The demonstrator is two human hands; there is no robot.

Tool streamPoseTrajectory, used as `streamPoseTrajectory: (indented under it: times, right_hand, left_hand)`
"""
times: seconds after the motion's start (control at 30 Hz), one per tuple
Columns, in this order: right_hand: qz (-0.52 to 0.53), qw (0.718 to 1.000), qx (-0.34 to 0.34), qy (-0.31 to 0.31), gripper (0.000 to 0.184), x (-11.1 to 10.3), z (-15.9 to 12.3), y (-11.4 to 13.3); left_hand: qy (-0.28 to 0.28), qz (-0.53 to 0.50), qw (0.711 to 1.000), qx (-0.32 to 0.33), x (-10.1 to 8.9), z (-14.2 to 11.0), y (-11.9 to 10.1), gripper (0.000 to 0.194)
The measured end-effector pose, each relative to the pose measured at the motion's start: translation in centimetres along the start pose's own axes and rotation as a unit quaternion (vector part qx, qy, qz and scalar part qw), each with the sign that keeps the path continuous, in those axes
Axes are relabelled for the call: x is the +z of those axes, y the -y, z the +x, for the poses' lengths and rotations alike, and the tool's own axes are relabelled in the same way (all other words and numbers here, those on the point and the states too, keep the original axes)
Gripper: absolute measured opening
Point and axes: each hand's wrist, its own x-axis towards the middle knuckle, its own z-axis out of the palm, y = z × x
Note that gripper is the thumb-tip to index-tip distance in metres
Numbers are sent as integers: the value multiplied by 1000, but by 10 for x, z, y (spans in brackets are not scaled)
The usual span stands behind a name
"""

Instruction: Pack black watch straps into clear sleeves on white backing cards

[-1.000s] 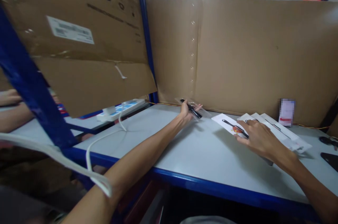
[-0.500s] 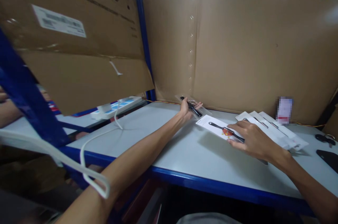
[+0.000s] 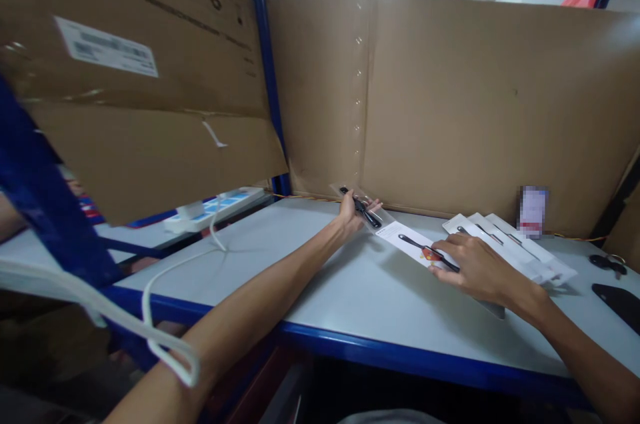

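My left hand (image 3: 349, 211) is closed around a clear plastic bag (image 3: 385, 216) near the back of the table, its far fingers partly stretched out. Inside the bag lies a slim black-handled tool (image 3: 369, 217) whose exact kind I cannot make out. My right hand (image 3: 477, 267) grips a white printed card (image 3: 393, 233) from above, thumb on the near edge. The card carries a picture of a black tool with an orange-red patch. Its left end meets the right end of the bag; whether it sits inside cannot be told.
White packages (image 3: 520, 252) with similar prints lie fanned out right of my right hand. Beyond them are a blurred upright item (image 3: 533, 211), keys (image 3: 607, 265) and a black flat object (image 3: 620, 301). A power strip (image 3: 235, 205) and white cable (image 3: 150, 301) are left. Cardboard (image 3: 450, 97) walls the back.
The card's left end has come right up to the bag's end, where a small gap showed before. The view has shifted slightly; both hands keep their holds.
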Motion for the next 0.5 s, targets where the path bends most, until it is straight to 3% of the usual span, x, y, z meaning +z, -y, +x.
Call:
streamPoseTrajectory:
  times: [0.37,0.5]
  right_hand:
    - [-20,1000,-3,-2,27,7,-1,5]
    - [-30,999,3,-32,29,15,1,15]
  left_hand:
    - [-3,20,1000,-10,3,-6,3,33]
    - [-4,17,1000,-19,5,-14,9,33]
